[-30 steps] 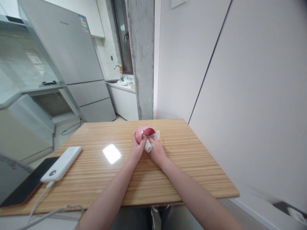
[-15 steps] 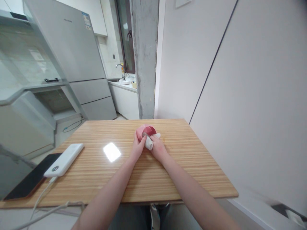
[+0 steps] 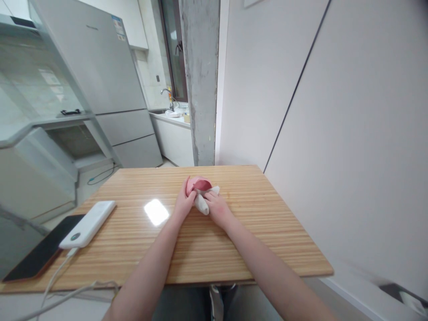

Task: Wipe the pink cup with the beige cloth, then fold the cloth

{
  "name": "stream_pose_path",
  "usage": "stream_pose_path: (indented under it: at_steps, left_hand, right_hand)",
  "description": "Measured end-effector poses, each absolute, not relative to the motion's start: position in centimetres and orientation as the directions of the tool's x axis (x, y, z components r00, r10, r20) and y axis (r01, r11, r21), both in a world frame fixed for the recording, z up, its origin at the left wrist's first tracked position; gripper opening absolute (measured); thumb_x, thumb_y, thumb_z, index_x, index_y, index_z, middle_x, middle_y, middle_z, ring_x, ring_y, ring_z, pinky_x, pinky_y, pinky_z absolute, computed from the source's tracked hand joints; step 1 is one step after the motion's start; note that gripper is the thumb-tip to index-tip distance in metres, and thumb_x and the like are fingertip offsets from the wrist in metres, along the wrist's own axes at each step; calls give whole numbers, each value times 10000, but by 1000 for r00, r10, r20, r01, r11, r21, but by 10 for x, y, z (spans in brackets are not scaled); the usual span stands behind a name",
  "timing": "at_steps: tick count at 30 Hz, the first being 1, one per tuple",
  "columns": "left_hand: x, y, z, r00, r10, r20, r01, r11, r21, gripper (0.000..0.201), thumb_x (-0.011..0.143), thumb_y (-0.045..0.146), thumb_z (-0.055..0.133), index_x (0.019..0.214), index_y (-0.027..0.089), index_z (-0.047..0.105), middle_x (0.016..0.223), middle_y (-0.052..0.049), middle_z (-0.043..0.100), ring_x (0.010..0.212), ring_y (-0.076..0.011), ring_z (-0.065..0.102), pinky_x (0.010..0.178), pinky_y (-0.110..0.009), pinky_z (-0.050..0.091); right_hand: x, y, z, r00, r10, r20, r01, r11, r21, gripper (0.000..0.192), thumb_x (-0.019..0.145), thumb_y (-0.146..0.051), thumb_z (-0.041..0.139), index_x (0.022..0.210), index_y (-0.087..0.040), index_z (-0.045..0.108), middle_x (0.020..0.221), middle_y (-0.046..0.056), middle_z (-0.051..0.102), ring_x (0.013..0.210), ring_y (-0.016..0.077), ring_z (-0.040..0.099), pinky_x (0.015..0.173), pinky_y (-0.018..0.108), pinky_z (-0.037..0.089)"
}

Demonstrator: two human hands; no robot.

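Pink bowl (image 3: 197, 183) in left grip (image 3: 184, 206) (white cloth (image 3: 202, 203) beside).

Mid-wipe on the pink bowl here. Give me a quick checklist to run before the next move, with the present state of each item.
1. Left hand grips the pink bowl: ok, fingers wrap its left side.
2. Right hand holds the white cloth: ok, cloth is bunched against the bowl's opening.
3. Bowl tilted with its opening toward the cloth: ok.
4. Bowl resting on the wooden table or lifted: cannot tell.
5. Inside of the bowl clean: cannot tell, too small to see.
6. White power bank and black phone away from the hands: ok, at the table's far left edge.
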State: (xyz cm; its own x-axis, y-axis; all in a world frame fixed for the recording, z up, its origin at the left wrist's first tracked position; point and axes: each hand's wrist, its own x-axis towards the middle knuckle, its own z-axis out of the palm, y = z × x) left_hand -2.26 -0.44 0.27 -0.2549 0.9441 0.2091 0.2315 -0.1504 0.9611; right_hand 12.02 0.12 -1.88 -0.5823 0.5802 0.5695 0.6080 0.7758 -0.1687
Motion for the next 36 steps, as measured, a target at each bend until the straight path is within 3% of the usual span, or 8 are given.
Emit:
stream_pose_path:
  at_steps: [5,8,12,15,19,24,31,36]
  left_hand:
    - [-9,-7,4,-306,925,225,53,-219,974,828,702,339,657,1394,194,228,1081,-86,603,956,-188,608,851,-320,483]
    - [3,-7,-1,-340,922,185,33,-185,982,669,720,403,631,1281,153,365,999,-80,616,917,-184,611,814,-298,493]
    - [-13,-6,-1,-302,942,148,179,-96,979,533,752,412,585,1209,166,467,976,-73,621,746,-169,621,698,-307,521]
    - [-20,-5,-2,-218,957,192,222,-143,964,742,721,411,634,1365,228,312,1091,-93,600,736,-175,635,691,-328,528]
    - [-1,-4,-12,-279,941,191,93,-171,981,873,736,380,635,1419,196,121,1227,-140,536,1033,-211,589,883,-338,472]
    - [-6,0,-14,-331,926,179,154,-134,979,554,809,365,526,1299,172,356,1201,-113,553,1111,-207,539,979,-360,402]
    - [-4,-4,-8,-335,927,170,98,-145,985,814,693,379,673,1359,175,252,1218,-134,541,1102,-216,545,948,-352,429]
    - [-11,-2,-6,-338,925,173,154,-127,980,562,732,370,614,1215,163,413,1117,-111,589,1052,-222,572,940,-371,432]
  right_hand:
    - [123,4,-16,-491,623,609,695,701,-158,168,887,-200,488,971,-179,631,971,75,624,973,203,496,813,347,376]
    - [122,2,-18,-406,671,620,726,649,-227,157,882,-200,496,968,-173,625,908,66,622,900,197,505,784,345,374]
    - [128,7,-19,-583,593,555,632,760,-148,136,867,-185,517,942,-182,632,957,63,610,945,186,493,797,317,377]
    - [132,11,-20,-618,590,519,626,769,-129,155,866,-178,514,976,-184,622,1007,70,603,1017,194,474,778,307,380]
    - [128,8,-20,-462,698,547,727,651,-218,175,884,-193,477,984,-168,619,953,81,610,955,204,490,774,327,375]
    - [130,6,-16,-570,635,522,670,726,-152,178,880,-188,484,988,-172,624,949,80,600,930,192,491,805,325,373]
    - [126,6,-22,-482,674,560,711,674,-199,194,887,-196,478,1014,-163,621,983,92,598,962,201,484,802,329,394]
    - [124,9,-25,-528,640,558,656,725,-211,183,881,-177,481,982,-162,633,955,84,597,919,187,488,804,316,400]
